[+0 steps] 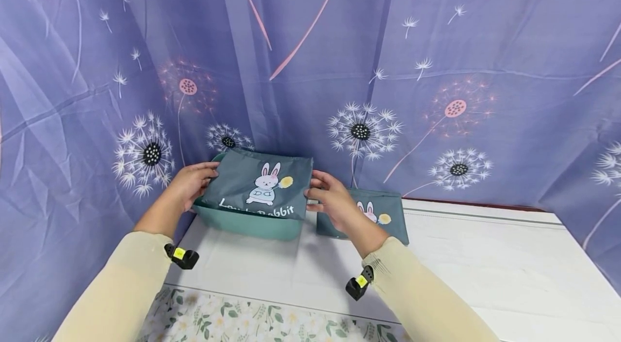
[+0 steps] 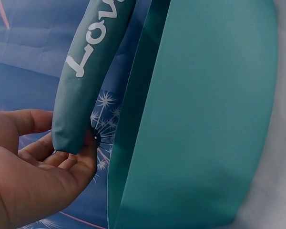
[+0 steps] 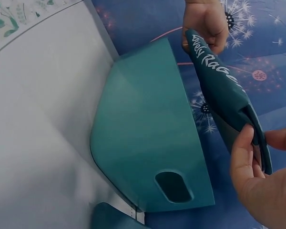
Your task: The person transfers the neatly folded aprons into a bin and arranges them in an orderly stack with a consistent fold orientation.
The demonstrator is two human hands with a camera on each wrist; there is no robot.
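Observation:
A dark green pouch [image 1: 237, 180] printed with a white rabbit and lettering is held tilted over a green plastic bin [image 1: 247, 224]. My left hand [image 1: 191, 183] pinches its left end; in the left wrist view the thumb and fingers lie on either side of the pouch's edge [image 2: 69, 129]. At the other end my right hand [image 1: 335, 199] pinches the right edge, and the right wrist view shows that edge [image 3: 250, 119] folded between thumb and fingers. The pouch covers most of the bin's opening in the head view.
A second rabbit-print pouch [image 1: 395, 218] lies flat on the white table [image 1: 475, 255], partly behind my right forearm. An oval handle hole [image 3: 174, 186] shows in the bin's end. Purple dandelion-print curtain [image 1: 301, 104] hangs close behind. Floral cloth [image 1: 233, 317] lies along the near edge.

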